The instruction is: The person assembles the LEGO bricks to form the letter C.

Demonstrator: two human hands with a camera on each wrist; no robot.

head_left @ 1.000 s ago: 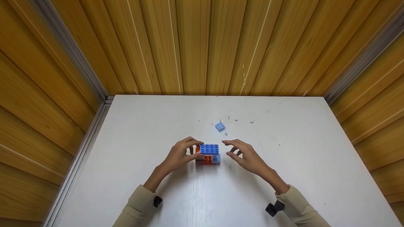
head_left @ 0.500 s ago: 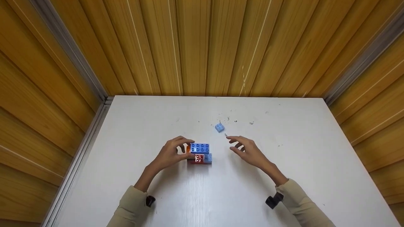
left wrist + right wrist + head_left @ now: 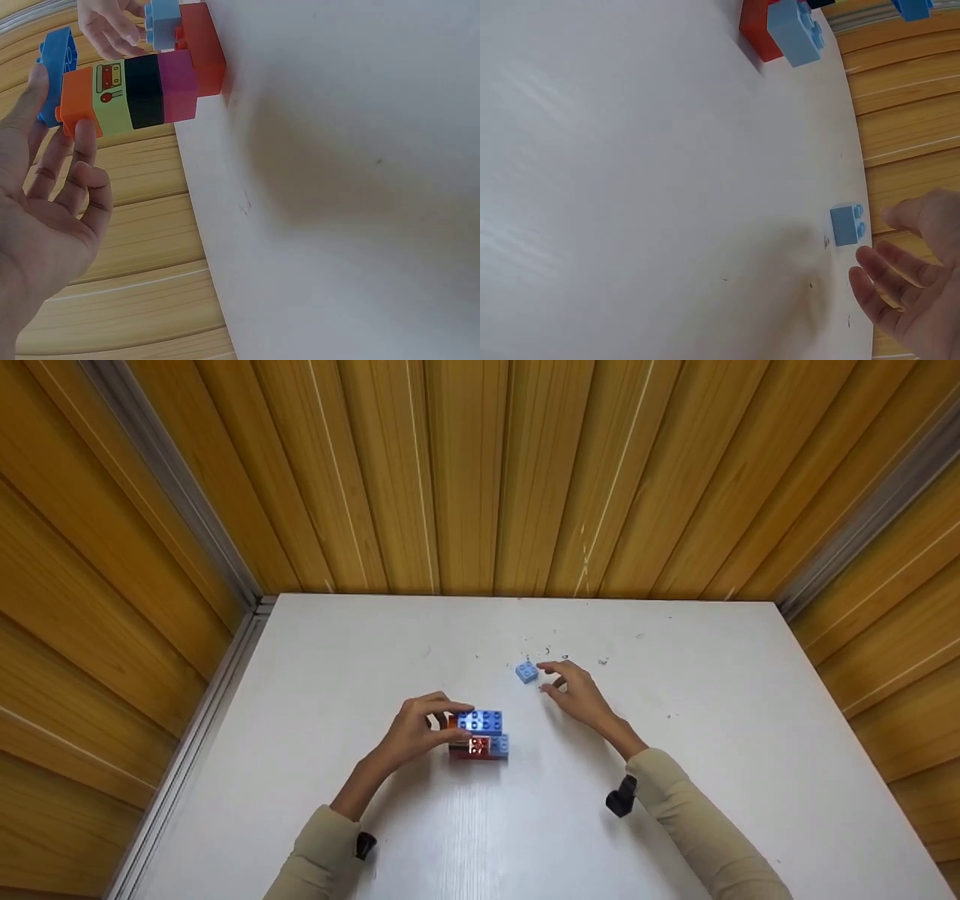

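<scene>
My left hand (image 3: 416, 731) grips the top of a toy brick stack, its thumb and fingers round the blue brick (image 3: 482, 722) and the orange brick (image 3: 79, 99). Below the orange come a lime brick (image 3: 112, 105) with a printed picture, a black brick (image 3: 144, 90) and a magenta brick (image 3: 178, 86). The stack rises from a red base (image 3: 201, 46), which also bears a light blue brick (image 3: 793, 34). My right hand (image 3: 583, 697) has thumb and fingers parted, just right of a loose light blue brick (image 3: 845, 226) on the table, apart from it.
A white table (image 3: 360, 645) bears the bricks, with small dark specks (image 3: 602, 661) near its far part. Wood-look panels (image 3: 465, 472) wall it at the back and both sides. A black wrist device (image 3: 621, 796) sits at the right sleeve.
My left hand has shifted left with the brick stack. My right hand has drawn away from the stack and moved forward to beside the loose light blue brick.
</scene>
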